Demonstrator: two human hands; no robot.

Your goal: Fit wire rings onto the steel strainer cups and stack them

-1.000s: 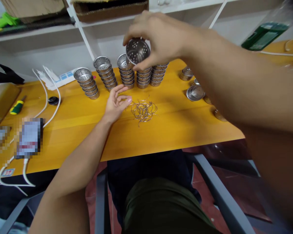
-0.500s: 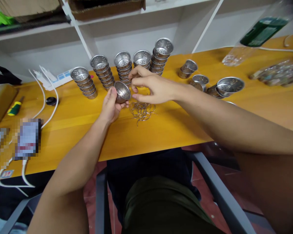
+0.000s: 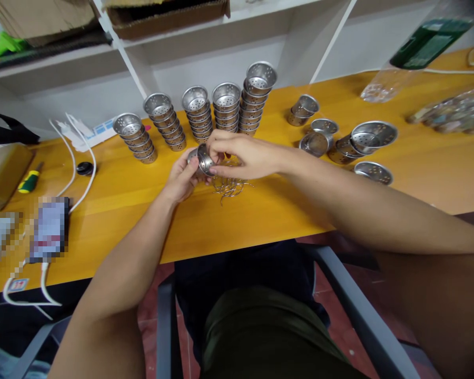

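My left hand [image 3: 181, 178] is closed around a small perforated metal cup [image 3: 197, 164], its mouth tilted toward my right hand. Thin bright curved lines show across the cup's mouth; I cannot tell whether they are a wire or the rim. My right hand [image 3: 233, 155] is at the right side of the cup with its fingers bent together at the rim. Whatever sits between those fingertips is hidden. Just below my right hand, a loose tangle of thin curved metal wires [image 3: 229, 188] lies on the yellow table, partly covered by the hand.
Stacks of perforated cups, one at the left [image 3: 134, 138] and one at the right [image 3: 259, 97], line the table's back. More cups [image 3: 373, 138] stand and lie farther right. A phone [image 3: 49, 229] with white cables, a screwdriver [image 3: 29, 180] and a plastic bottle [image 3: 414, 50] are around.
My right hand has come down and in to the cup's rim, its fingers closing from a looser curl. The cup in my left hand has moved slightly down and turned.
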